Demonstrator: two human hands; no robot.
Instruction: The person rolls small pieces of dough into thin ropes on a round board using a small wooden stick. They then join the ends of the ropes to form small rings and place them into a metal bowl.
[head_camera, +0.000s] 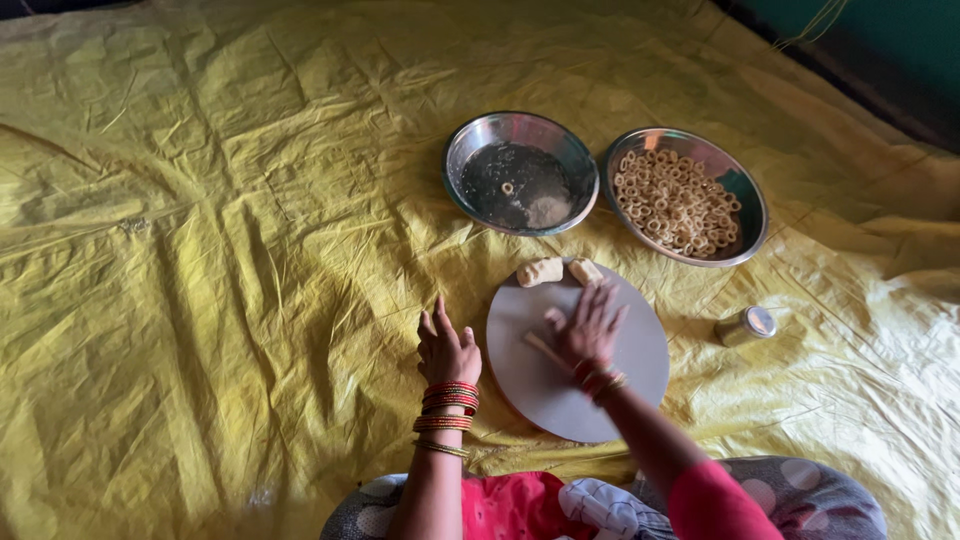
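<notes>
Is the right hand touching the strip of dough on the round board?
Touching. In the head view the right hand lies flat on the dough strip, which sticks out from under its palm on the board.

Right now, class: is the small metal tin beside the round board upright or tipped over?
Tipped over. The tin lies on its side on the yellow sheet, its round end facing right, just right of the board.

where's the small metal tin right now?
Head view: the small metal tin lies on the yellow sheet, right of the round board, below the bowl of dough rings.
</notes>
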